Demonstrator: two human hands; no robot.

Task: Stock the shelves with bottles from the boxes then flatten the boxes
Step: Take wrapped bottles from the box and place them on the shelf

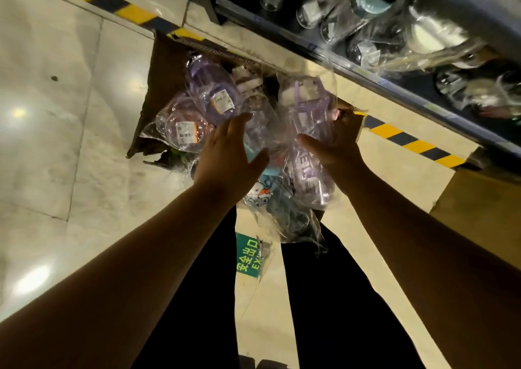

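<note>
Above box [162, 86]: right grip [335, 148] holding wrapped purple bottle [306, 106]; left grip [228, 154] wide, just beside it.

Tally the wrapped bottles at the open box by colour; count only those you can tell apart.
Purple: 2, the boxed purple bottle and the held purple bottle
Pink: 1, the pink bottle
Blue: 1, the blue cartoon bottle
Total: 4; any others under the wrapping cannot be told.

The box [166, 66] sits on the floor left of the shelf [366, 66], bottles [214, 92] lying in it; the left hand [225, 154] hovers over them; beside it, the right hand [335, 145] holds a wrapped bottle [307, 106] above the box.
</note>
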